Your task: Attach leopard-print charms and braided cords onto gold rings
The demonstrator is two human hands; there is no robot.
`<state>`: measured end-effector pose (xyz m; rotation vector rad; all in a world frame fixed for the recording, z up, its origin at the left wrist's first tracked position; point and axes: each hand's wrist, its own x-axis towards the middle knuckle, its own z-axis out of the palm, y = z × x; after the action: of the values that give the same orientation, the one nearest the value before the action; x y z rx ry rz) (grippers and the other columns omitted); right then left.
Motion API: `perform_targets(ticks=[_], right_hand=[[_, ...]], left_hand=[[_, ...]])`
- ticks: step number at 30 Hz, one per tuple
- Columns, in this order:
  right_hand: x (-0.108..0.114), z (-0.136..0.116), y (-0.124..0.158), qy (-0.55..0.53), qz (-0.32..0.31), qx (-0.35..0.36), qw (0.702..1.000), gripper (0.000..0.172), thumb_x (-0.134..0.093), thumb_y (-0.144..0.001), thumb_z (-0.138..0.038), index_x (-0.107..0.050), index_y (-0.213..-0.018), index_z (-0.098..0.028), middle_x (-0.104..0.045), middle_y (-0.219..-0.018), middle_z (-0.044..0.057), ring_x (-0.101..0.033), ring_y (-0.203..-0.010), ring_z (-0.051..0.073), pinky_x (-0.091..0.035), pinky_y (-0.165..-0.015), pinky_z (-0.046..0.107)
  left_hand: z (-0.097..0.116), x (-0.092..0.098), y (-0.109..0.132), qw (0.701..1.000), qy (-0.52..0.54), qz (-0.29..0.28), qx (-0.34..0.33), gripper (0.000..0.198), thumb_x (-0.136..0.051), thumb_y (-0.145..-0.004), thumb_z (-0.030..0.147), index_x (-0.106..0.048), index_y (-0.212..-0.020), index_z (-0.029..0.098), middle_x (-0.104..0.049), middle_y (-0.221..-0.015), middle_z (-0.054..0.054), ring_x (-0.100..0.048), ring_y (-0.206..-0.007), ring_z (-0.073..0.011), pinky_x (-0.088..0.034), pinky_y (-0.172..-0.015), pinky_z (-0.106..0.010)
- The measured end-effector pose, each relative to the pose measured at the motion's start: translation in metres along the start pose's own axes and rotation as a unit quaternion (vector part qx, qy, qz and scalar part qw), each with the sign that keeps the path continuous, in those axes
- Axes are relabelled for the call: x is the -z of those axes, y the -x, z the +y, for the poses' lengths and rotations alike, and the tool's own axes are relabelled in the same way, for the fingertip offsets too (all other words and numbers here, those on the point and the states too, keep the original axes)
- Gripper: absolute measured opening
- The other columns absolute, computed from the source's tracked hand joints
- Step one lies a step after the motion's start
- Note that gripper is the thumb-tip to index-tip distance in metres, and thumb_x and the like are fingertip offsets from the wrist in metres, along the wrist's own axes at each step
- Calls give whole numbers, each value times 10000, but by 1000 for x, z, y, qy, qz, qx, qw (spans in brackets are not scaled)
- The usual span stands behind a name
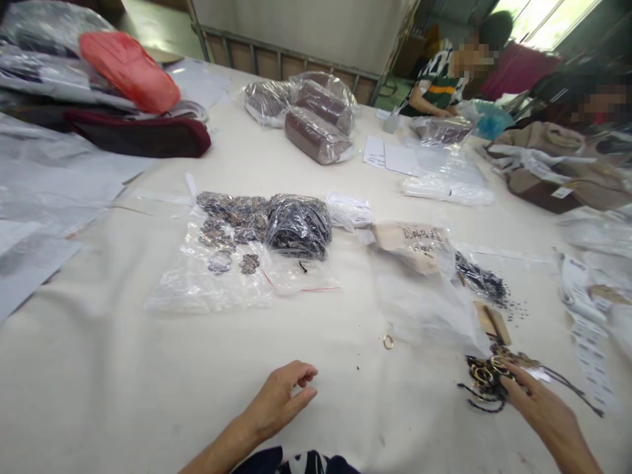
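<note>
My left hand (284, 399) hovers over the pale table with nothing in it, fingers loosely curled and the thumb apart. At the right, my right hand (543, 408) reaches into a small heap of black cords (486, 403) with gold rings. Its thumb and index finger close at a gold ring (500, 363) on top of the heap. Another gold ring (388, 342) lies alone on the table between my hands. Just behind the heap is a small tan block-like piece (494, 322). A white sheet or bag (429, 316) lies beside it.
Clear bags hold dark patterned pieces (232, 220) and a black bundle (299, 227). A handwritten tan packet (415, 245) lies beside small black bits (481, 280). Wrapped brown bags (318, 135) stand farther back; a red pouch (128, 69) tops the left pile. A person (439, 85) sits across the table.
</note>
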<state>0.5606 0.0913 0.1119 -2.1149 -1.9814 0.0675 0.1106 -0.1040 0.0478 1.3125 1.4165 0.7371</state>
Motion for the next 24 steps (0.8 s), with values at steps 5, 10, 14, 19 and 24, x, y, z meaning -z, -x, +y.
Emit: perform_targets(ticks=[5, 10, 14, 19, 24], right_hand=[[-80, -54, 35, -113, -127, 139, 976, 313, -498, -739, -454, -693, -863, -243, -706, -874, 69, -657, -795, 243, -505, -746, 352], [-126, -106, 60, -197, -203, 202, 938, 309, -470, -848, -415, -669, -1024, -258, -648, -871, 65, -621, -765, 200, -486, -714, 315], [-116, -136, 70, -262, -224, 182, 921, 321, -461, -845, -473, -645, -877, -211, -599, -928, 99, -594, -799, 209, -486, -690, 320], [-77, -204, 103, -362, -363, 132, 848, 317, -407, -907, -453, -583, -908, -189, -557, -677, 5, -534, -573, 132, -466, -554, 245], [-54, -257, 129, -469, -482, 40, 739, 321, -531, -845, -487, -607, -833, -175, -521, -647, -12, -472, -600, 122, -415, -581, 238]], left_hand=[[2, -3, 1, 999, -10, 2, 42, 196, -509, -805, 235, -591, -975, 184, -631, -919, -23, -568, -812, -137, -444, -755, -227], [5, -6, 0, 999, -13, 3, 44, 199, -516, -795, 222, -603, -970, 182, -632, -902, -22, -568, -799, -136, -444, -739, -223], [6, -8, -4, 999, 7, 35, 21, 190, -519, -787, 202, -613, -950, 168, -631, -877, -31, -570, -767, -132, -443, -717, -225], [20, -6, -10, 989, 74, 124, -37, 275, -525, -790, 213, -612, -1040, 138, -617, -938, -72, -561, -730, -118, -459, -712, -232], [36, 3, -7, 976, 155, 148, -23, 238, -566, -794, 263, -678, -971, 152, -638, -868, -55, -542, -689, -111, -445, -659, -218]])
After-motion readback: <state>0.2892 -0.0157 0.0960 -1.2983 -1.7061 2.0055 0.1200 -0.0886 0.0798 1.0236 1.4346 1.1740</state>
